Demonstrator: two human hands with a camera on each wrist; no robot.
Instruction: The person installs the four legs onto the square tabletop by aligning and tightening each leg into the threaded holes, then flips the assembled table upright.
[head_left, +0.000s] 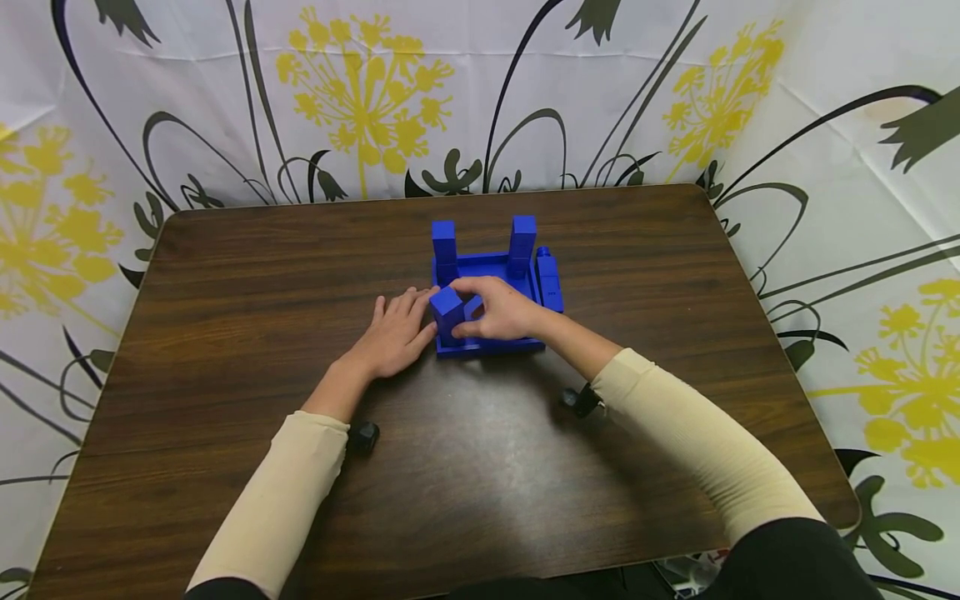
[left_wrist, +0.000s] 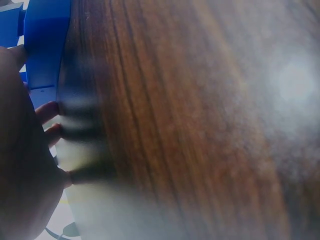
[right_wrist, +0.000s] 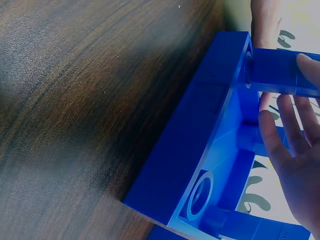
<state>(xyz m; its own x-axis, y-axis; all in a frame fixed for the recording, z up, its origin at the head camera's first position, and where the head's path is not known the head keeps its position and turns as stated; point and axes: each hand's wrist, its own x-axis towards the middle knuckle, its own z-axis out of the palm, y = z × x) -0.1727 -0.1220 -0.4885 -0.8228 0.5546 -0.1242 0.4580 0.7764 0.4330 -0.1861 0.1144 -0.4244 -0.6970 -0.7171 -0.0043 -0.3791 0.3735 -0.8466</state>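
A shallow blue tray-like base [head_left: 491, 348] with raised walls lies on the table. At its near left corner stands a square blue post [head_left: 447, 312], and my right hand [head_left: 504, 310] pinches it between thumb and fingers. In the right wrist view this post [right_wrist: 275, 67] rises from a corner with a round rim. My left hand [head_left: 390, 337] lies palm down with fingers extended, fingertips right at the left wall of the base. Two more blue posts stand at the far corners, the far left post [head_left: 445, 250] and the far right post [head_left: 522, 243].
One loose blue post [head_left: 549, 282] lies on the table along the right side of the base. A round socket [right_wrist: 201, 195] shows at the near right corner. The brown wood-grain table [head_left: 262, 275] meets a flowered curtain [head_left: 480, 92] behind.
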